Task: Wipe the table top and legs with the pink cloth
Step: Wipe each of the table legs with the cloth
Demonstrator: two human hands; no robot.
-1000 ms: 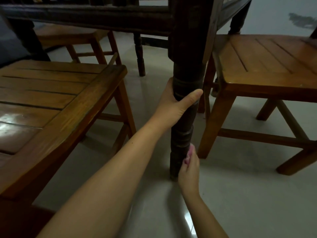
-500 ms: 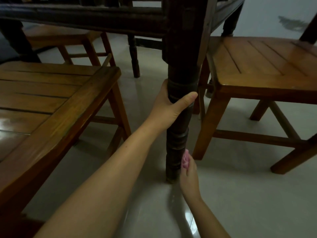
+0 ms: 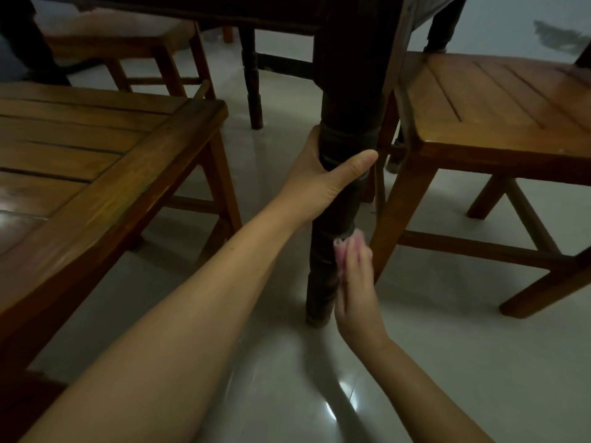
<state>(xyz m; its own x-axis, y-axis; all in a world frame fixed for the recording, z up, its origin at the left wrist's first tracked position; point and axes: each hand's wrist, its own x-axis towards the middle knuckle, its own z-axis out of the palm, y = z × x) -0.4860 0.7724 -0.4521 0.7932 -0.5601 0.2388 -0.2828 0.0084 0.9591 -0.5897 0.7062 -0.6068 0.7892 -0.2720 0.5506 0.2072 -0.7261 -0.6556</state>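
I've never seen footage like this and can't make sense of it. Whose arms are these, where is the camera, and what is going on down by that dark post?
There is no machine here: a person wears a camera on their head, so you look forward and down along their own two arms. They are low down, under a dark wooden table. The dark post is the table leg. The left hand grips it partway up, thumb across the front. Lower down, the right hand presses a pink cloth against the leg's side, wiping it. Brown wooden chairs stand to either side on a pale, shiny tiled floor. The table top itself is out of view.
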